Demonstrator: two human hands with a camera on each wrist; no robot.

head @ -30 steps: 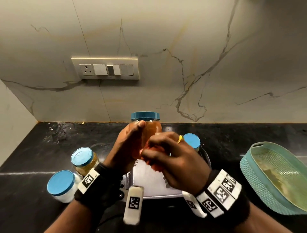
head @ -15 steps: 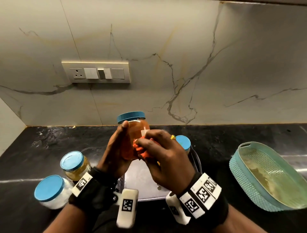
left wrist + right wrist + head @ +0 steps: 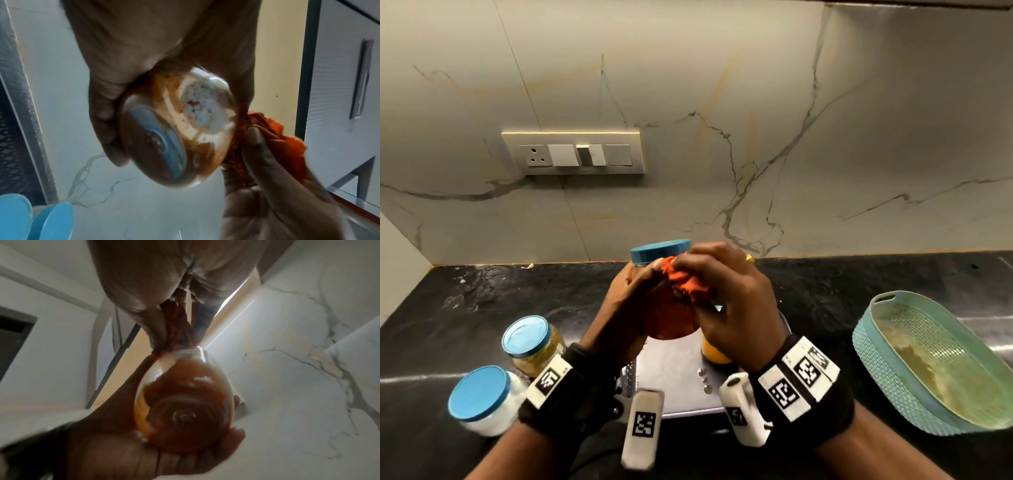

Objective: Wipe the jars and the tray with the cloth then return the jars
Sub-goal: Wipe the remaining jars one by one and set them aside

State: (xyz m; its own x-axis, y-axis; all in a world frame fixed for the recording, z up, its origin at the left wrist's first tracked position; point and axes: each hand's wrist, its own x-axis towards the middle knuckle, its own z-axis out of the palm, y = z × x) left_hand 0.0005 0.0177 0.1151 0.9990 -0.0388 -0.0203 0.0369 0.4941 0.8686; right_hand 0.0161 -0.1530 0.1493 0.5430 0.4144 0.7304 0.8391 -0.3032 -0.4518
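Note:
My left hand (image 3: 626, 301) grips a glass jar (image 3: 669, 318) of red-brown powder with a blue lid (image 3: 660, 250), lifted above the steel tray (image 3: 674, 383). My right hand (image 3: 726, 294) bunches an orange cloth (image 3: 686, 279) and presses it on the jar's upper side, just under the lid. The left wrist view shows the jar's base (image 3: 174, 134) with the cloth (image 3: 265, 129) against its right flank. In the right wrist view the jar (image 3: 185, 404) sits in the left palm, the cloth (image 3: 179, 324) squeezed above it. A yellow-filled jar (image 3: 714, 351) stands on the tray, mostly hidden behind my right hand.
Two blue-lidded jars stand on the black counter at the left, one with yellow contents (image 3: 532, 346) and one with white (image 3: 482, 394). A teal plastic basket (image 3: 928, 359) lies at the right. A switch plate (image 3: 573, 154) is on the marble wall behind.
The right hand has slid the cloth up the jar from its middle to just below the lid. The jar has tilted a little in the left hand.

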